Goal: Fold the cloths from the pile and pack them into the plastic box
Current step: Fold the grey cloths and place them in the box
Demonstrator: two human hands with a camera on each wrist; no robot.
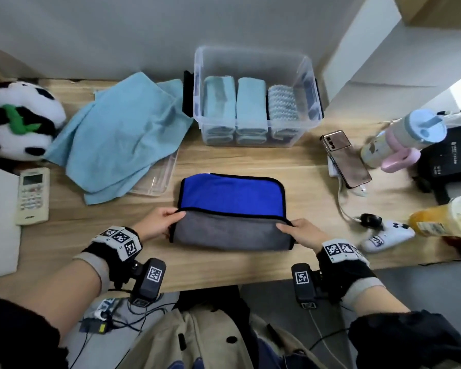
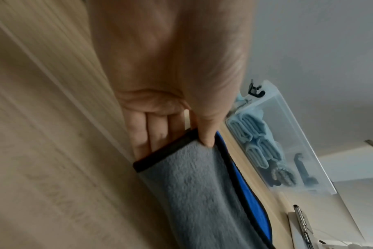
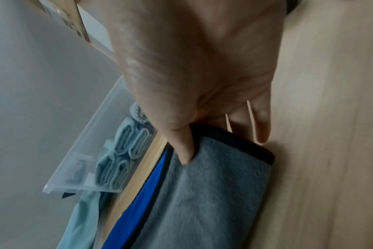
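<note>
I have the blue-and-grey cloth [image 1: 232, 209] lying flat on the wooden surface [image 1: 250, 161] right in front of me, its near grey half doubled over the blue. My left hand [image 1: 159, 225] pinches the left corner of that grey flap, thumb on top and fingers tucked beneath the black hem; my right hand [image 1: 302, 233] pinches the right corner the same way.

Beyond the cloth stands the clear plastic box [image 1: 253, 62], against the wall, with folded light-blue cloths [image 1: 234, 107] packed upright in rows and a knobbly pale one [image 1: 282, 105] at their right. To its left the pile of unfolded light-blue cloths [image 1: 120, 131] sprawls over the box's clear lid [image 1: 157, 179], touching the box's side. Nothing lies between my cloth and the box.

Further left sit a panda plush [image 1: 16, 121] and a white remote control [image 1: 33, 195]. On my right are a phone [image 1: 346, 158], a pastel tumbler [image 1: 405, 139], a black bag [image 1: 450, 158], an orange drink bottle [image 1: 442, 217] and a small white controller [image 1: 386, 235].
</note>
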